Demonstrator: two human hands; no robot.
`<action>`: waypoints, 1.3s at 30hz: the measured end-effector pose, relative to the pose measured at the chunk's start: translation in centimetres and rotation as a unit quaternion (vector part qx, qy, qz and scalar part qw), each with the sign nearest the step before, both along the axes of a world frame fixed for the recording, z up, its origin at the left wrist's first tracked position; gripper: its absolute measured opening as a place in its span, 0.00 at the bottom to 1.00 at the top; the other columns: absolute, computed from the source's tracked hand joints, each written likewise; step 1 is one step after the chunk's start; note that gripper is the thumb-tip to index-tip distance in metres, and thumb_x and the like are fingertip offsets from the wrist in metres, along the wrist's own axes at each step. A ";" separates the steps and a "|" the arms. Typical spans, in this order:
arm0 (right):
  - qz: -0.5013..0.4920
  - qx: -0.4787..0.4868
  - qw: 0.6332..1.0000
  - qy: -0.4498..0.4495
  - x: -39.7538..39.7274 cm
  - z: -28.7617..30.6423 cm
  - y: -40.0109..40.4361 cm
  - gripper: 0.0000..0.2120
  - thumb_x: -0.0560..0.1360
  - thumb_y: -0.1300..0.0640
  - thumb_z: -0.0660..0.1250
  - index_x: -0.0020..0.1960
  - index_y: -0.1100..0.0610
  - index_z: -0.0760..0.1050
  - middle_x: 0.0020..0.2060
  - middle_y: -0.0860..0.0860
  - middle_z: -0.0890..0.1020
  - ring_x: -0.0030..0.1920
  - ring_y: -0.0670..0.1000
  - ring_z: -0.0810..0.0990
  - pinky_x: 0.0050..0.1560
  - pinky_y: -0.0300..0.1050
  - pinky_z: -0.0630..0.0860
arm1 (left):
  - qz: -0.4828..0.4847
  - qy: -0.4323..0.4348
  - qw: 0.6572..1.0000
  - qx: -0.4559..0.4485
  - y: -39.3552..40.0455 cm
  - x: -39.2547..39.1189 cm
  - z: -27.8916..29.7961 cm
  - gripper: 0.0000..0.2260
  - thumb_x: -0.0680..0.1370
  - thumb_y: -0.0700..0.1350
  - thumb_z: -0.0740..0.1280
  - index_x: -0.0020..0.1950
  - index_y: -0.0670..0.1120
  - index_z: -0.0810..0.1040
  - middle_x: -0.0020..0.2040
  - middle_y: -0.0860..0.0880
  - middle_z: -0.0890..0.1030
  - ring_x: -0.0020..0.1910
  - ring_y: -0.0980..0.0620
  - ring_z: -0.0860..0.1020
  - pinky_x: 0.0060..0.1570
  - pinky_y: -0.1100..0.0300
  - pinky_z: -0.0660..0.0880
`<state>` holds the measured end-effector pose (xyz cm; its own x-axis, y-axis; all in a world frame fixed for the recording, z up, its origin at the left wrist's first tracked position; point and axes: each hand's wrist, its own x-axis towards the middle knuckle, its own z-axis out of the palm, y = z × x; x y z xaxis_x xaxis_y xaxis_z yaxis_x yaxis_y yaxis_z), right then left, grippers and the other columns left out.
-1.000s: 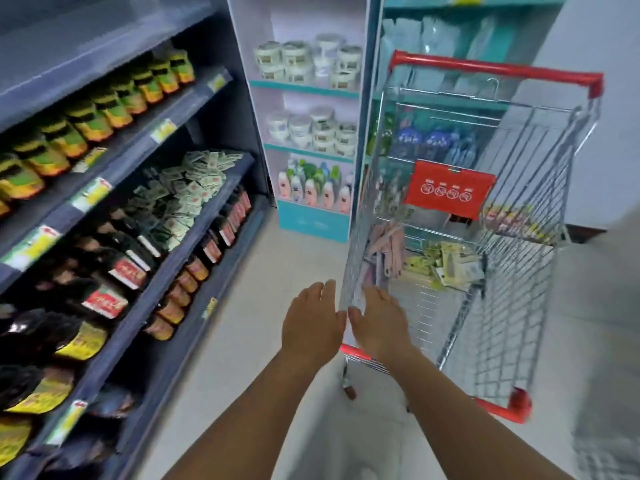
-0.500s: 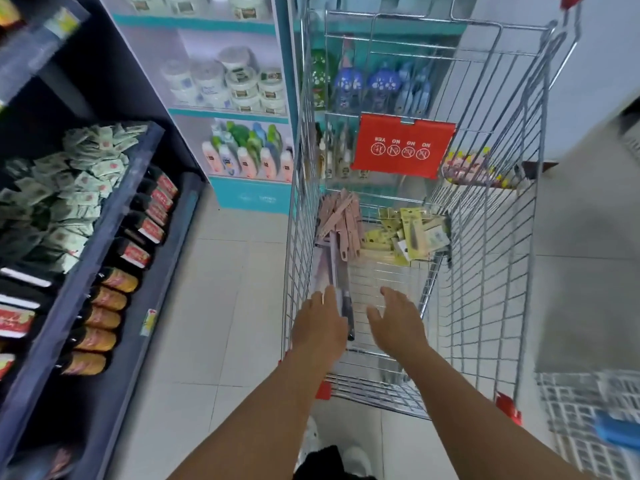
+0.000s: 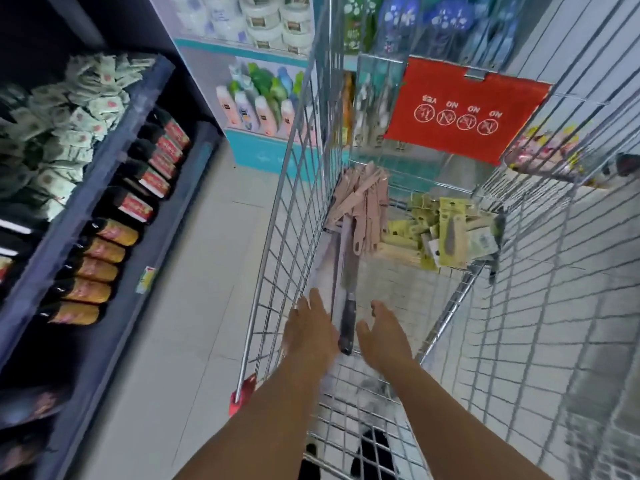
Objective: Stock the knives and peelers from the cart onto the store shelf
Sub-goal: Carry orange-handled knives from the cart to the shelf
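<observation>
Down inside the wire cart (image 3: pixel 294 202), both of the person's bare hands are lowered with the dark-handled knife (image 3: pixel 347 306) lying lengthwise on the basket floor between them. That knife's black handle points back at the person and its long pale blade runs away from them, up against the cart's left wall. The left hand (image 3: pixel 311 332) hangs just left of the handle, fingers (image 3: pixel 317 301) spread loose and grasping nothing; whether it touches the handle cannot be told through the blur. The right hand (image 3: pixel 384 336) sits just right of the handle, palm turned inward, likewise released and empty, with a narrow gap showing between it and the knife. Beyond the knife's tip, at the far end of the cart, a heap of pink-handled utensils (image 3: pixel 363 202) leans into the left corner. Beside that heap, to its right, lies a loose pile of yellow-green carded packs (image 3: pixel 446 230), one showing a dark tool shape on its card. A red sign (image 3: pixel 464 109) with four crossed-out circles hangs on the cart's far wall above both piles. Left of the cart, across a strip of tiled floor (image 3: pixel 194 306), stands a dark store shelf (image 3: pixel 104 209) carrying rows of dark bottles (image 3: pixel 138 188) with red and gold labels, and pale green packets (image 3: pixel 69 109) on the level above.
</observation>
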<state>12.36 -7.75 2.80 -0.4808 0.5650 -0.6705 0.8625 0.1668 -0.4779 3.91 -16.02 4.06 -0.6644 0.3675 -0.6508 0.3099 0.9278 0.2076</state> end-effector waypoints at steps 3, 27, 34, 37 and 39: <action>0.029 -0.033 0.999 -0.004 -0.2 -1.9 0.3 0.24 0.81 0.52 0.57 0.75 0.57 0.58 0.70 0.55 0.68 0.68 0.55 0.69 0.64 0.45 0.66 | 0.070 -0.014 0.997 -0.009 0.3 0.4 -1.6 0.33 0.78 0.40 0.63 0.78 0.47 0.48 0.74 0.42 0.61 0.70 0.42 0.64 0.67 0.47 0.67; -0.112 -0.133 0.985 0.014 0.6 -9.2 -0.1 0.11 0.71 0.59 0.69 0.50 0.63 0.75 0.41 0.58 0.83 0.32 0.51 0.83 0.28 0.41 0.79 | 0.211 -0.042 0.976 0.014 -0.5 1.8 -4.7 0.32 0.73 0.47 0.72 0.69 0.42 0.58 0.59 0.42 0.76 0.56 0.42 0.77 0.50 0.52 0.76; -0.088 -0.093 0.992 -0.005 1.4 -6.9 0.1 0.13 0.72 0.56 0.63 0.52 0.62 0.74 0.42 0.57 0.80 0.39 0.55 0.80 0.34 0.41 0.71 | 0.198 -0.077 0.977 0.029 -1.2 1.9 -2.5 0.11 0.78 0.46 0.65 0.57 0.42 0.73 0.53 0.45 0.78 0.44 0.48 0.74 0.35 0.61 0.68; -0.069 -0.090 0.994 -0.005 1.3 -4.9 0.3 0.14 0.73 0.55 0.60 0.52 0.63 0.75 0.39 0.57 0.78 0.37 0.53 0.76 0.37 0.41 0.69 | 0.200 -0.085 0.975 0.050 -1.4 2.3 -1.2 0.13 0.78 0.41 0.61 0.62 0.39 0.73 0.58 0.42 0.78 0.52 0.45 0.78 0.41 0.59 0.73; -0.057 -0.088 0.994 -0.010 1.5 -3.3 0.2 0.11 0.75 0.56 0.59 0.51 0.62 0.75 0.39 0.57 0.78 0.36 0.53 0.76 0.35 0.40 0.68 | 0.194 -0.095 0.974 0.072 -1.8 2.9 -0.2 0.15 0.79 0.39 0.59 0.66 0.39 0.70 0.61 0.42 0.77 0.57 0.44 0.77 0.49 0.58 0.73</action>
<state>13.88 -7.56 -0.52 -0.4057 0.4880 -0.7728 0.8807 -0.0175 -0.4734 6.79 -17.82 3.89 -0.6434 0.2084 -0.7366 -0.1159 0.9246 0.3628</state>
